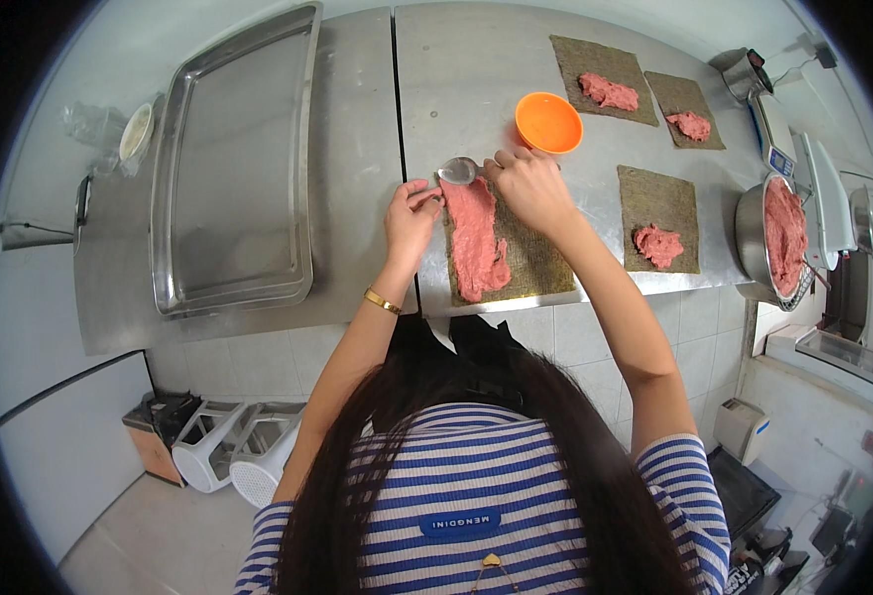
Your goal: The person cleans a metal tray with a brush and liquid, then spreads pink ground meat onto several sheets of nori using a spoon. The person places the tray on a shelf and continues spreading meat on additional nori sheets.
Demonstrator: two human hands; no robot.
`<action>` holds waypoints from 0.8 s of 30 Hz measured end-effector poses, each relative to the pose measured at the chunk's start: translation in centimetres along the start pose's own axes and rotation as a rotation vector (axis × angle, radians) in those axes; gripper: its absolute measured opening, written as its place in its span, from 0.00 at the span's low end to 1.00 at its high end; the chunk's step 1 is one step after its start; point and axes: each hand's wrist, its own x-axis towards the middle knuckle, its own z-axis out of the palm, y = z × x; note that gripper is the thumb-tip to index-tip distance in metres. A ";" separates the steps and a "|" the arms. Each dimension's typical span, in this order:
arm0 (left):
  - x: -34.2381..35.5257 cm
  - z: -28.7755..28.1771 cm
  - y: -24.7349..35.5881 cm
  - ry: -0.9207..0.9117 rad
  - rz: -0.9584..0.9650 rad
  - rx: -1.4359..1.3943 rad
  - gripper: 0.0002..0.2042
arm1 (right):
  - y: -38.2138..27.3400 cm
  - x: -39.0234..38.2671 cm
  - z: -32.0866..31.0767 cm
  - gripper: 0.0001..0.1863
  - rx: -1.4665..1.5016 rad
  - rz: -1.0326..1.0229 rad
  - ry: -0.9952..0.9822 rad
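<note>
Pink meat [474, 238] lies spread on a seaweed sheet [540, 260] on the orange bowl's [549, 123] near side, the right hand [533, 188] clamped on a spoon [457, 172] just before the bowl, the left hand [411, 223] farther left of it, whether pinching I cannot tell, and a metal tray [238, 169] well left.

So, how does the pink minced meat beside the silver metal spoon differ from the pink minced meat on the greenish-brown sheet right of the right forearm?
The pink meat strip is long and spread out, while the pink meat lump is compact. The strip runs along the left of its greenish-brown sheet; the lump sits near the lower edge of its own sheet. Both are pink minced meat.
</note>
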 end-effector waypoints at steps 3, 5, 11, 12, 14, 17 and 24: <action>0.4 -0.2 -0.2 0.015 -0.010 0.027 0.17 | 0.5 0.7 -0.5 0.06 -0.036 0.107 -0.065; 1.1 -0.3 -0.2 0.031 -0.026 0.066 0.16 | 1.0 0.9 -1.0 0.06 -0.027 0.129 -0.086; 2.5 0.0 0.0 0.141 0.088 0.172 0.11 | 1.5 1.2 -1.5 0.06 -0.009 0.044 -0.226; 2.6 0.1 0.0 0.149 0.099 0.209 0.11 | 1.6 1.2 -1.5 0.06 -0.027 0.010 -0.225; 2.8 0.1 0.2 0.166 0.099 0.285 0.11 | 2.0 1.0 -1.7 0.06 -0.074 0.009 -0.258; 3.0 0.1 0.2 0.184 0.138 0.364 0.12 | 2.9 0.7 -2.5 0.06 -0.110 0.031 -0.264; 3.4 -0.1 -0.7 0.182 0.171 0.289 0.13 | 1.8 1.8 -1.9 0.06 -0.035 -0.026 -0.218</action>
